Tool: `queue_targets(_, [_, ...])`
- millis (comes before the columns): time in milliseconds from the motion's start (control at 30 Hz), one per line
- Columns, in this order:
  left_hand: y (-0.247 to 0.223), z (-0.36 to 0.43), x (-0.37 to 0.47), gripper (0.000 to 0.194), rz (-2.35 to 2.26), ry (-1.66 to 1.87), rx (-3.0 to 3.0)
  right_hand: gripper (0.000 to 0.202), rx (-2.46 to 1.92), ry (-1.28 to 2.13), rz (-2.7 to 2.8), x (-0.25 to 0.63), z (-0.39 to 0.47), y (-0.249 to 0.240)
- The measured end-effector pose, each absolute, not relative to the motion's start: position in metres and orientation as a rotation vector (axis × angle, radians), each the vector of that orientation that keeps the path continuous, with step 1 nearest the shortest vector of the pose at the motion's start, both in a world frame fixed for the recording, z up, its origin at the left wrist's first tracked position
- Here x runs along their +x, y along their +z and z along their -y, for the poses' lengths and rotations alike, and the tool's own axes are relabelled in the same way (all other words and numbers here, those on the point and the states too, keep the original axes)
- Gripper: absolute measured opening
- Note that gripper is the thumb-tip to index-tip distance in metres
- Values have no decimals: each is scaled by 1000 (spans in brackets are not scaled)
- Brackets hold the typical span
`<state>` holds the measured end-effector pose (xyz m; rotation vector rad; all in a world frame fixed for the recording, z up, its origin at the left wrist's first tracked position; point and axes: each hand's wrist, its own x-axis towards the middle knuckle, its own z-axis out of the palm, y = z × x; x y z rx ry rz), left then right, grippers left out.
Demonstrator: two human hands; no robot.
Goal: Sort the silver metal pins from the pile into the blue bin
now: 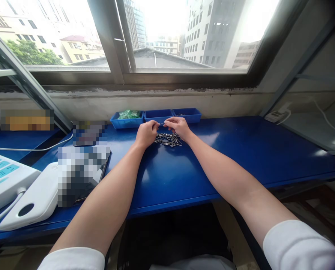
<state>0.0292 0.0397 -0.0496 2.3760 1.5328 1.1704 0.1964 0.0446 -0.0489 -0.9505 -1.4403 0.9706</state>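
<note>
My left hand (146, 133) and my right hand (180, 127) meet above the blue table, with fingertips pinched. Between them runs a thin, dark metal pin (161, 124), gripped at one end by each hand. Its exact shape is too small to make out. Just below my hands lies a loose pile of slim metal pins (169, 140) on the tabletop. Behind my hands stand three blue bins in a row. Green plastic packaging (129, 114) fills the left bin (125, 123), the middle bin (158, 112) is partly hidden, and a few small parts lie in the right bin (194, 117).
A white power strip (12, 176) and a white rounded device (33, 202) sit at the left, with cables. Blurred-out items lie beside them. A window (167, 77) is behind the blue table (240, 150). Metal shelf posts (299, 63) rise at both sides.
</note>
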Motion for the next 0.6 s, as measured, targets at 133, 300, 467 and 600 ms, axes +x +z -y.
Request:
queue_targets(133, [-50,-40,29,31,-1544,1151,2371,26,-928,980,1469,199,-45,-50])
queue_targets(300, [-51,-41,29,31,-1544,1137,2383,27,-949,975,1483,201,-48,-53])
queue_targets(467, [-54,-45,28,37,-1600,1168,2345,34,-1075,715,1500,207,-56,-53])
queue_targets(600, [-57,-49,26,38,-1667,1107,2343,41,-1422,225,1539,218,-57,-50])
